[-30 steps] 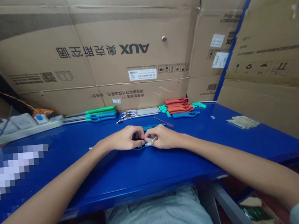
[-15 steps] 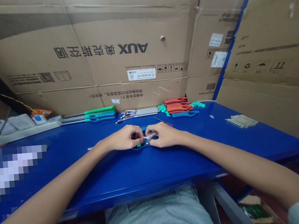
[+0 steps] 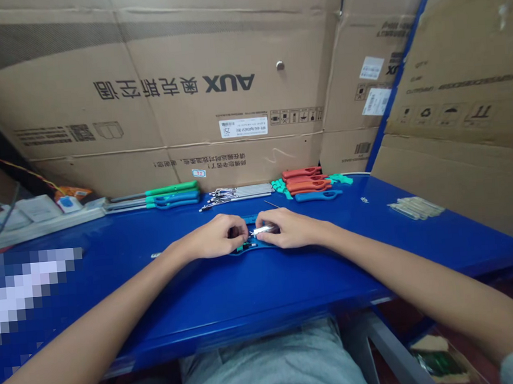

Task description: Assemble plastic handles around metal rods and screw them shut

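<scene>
My left hand (image 3: 215, 236) and my right hand (image 3: 283, 228) meet over the middle of the blue table (image 3: 263, 280). Both are curled, fingertips nearly touching. Under them lies a blue plastic handle part (image 3: 247, 249) with a bit of green at its near edge. My left fingers press it down at its left end. My right fingers pinch a small silvery metal piece (image 3: 262, 230) just above the blue part. The rest of the part is hidden by the hands.
Along the back edge lie green and blue long-handled tools (image 3: 168, 196), a bundle of metal pieces (image 3: 239, 193), and red, green and blue handles (image 3: 311, 184). A small red screwdriver (image 3: 271, 204) pokes out behind my right hand. Clear packets (image 3: 415, 208) lie right. Cardboard boxes (image 3: 212, 83) wall the back.
My right hand has turned and slid slightly back and left, lifting the silvery piece from the table's surface up to the top of the blue part. My left hand has barely moved.
</scene>
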### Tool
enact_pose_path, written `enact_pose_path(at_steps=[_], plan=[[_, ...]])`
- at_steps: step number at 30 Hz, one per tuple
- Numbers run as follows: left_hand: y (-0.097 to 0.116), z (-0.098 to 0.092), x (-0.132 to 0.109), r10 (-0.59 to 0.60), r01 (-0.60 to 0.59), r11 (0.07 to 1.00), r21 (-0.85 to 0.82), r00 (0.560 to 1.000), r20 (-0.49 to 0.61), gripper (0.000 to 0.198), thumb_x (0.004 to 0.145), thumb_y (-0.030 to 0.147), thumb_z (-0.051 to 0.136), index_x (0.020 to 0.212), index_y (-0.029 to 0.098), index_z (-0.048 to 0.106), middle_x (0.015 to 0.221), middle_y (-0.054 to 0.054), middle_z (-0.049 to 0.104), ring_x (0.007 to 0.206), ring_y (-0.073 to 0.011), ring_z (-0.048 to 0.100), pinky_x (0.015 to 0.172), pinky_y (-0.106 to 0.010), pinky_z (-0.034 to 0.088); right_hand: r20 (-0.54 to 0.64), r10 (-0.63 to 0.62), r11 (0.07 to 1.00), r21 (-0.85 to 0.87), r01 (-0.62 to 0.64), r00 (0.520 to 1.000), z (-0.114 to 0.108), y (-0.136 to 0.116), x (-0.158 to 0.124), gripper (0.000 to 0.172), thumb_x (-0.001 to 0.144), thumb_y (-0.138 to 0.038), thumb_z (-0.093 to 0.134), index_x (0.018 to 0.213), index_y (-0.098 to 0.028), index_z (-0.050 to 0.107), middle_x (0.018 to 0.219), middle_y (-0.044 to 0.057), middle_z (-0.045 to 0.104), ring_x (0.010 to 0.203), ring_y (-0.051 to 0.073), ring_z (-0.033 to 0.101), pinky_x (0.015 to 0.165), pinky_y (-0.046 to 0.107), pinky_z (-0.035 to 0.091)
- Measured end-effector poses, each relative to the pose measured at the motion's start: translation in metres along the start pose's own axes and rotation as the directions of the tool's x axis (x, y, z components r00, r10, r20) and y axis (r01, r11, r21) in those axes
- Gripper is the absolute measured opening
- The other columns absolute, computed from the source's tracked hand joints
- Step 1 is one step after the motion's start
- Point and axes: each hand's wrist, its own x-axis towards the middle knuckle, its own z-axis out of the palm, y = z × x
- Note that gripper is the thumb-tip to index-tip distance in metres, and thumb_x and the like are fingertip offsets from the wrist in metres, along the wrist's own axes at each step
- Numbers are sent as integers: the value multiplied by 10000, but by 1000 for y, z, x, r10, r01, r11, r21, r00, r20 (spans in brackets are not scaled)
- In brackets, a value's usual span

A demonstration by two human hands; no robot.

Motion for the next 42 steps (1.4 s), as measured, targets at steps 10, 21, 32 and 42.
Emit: enact_pose_path(at_steps=[10, 21, 32, 42], plan=[[0, 0, 0, 3, -3, 999, 33, 1000, 2, 167, 794, 257, 524, 807, 153, 655, 692, -8, 637, 578, -114, 528, 521, -214, 373, -22, -45, 999, 2, 45, 999, 2, 1, 0, 162, 855, -298, 580, 916, -154, 623, 801, 34, 640, 699, 125, 529, 624, 228, 361], [2, -1, 0, -4, 4, 1000, 22, 1000, 17, 167, 771, 219, 514, 808, 147, 659, 713, -12, 655, 591, -113, 543, 541, -208, 392, -25, -62, 996, -69, 60, 998, 0, 2, 2, 313, 951, -337, 449, 887, -138, 683, 829, 81, 651, 756, 153, 553, 727, 277, 392], [4, -1, 0, -27, 27, 1000, 8, 1000, 12, 164, 750, 213, 517, 806, 153, 659, 696, -3, 656, 580, -113, 548, 536, -205, 392, -18, 52, 998, 25, -51, 999, -5, -3, -2, 259, 954, -355, 404, 1034, -179, 576, 782, 25, 611, 720, 149, 540, 677, 264, 356], [5, -2, -1, -34, 34, 999, 7, 999, 12, 172, 758, 231, 515, 799, 149, 660, 679, -9, 649, 571, -114, 534, 524, -208, 379, 10, 51, 997, 49, -52, 999, -6, -5, -4, 156, 867, -300, 532, 971, -184, 543, 725, -7, 575, 635, 120, 495, 588, 231, 335]])
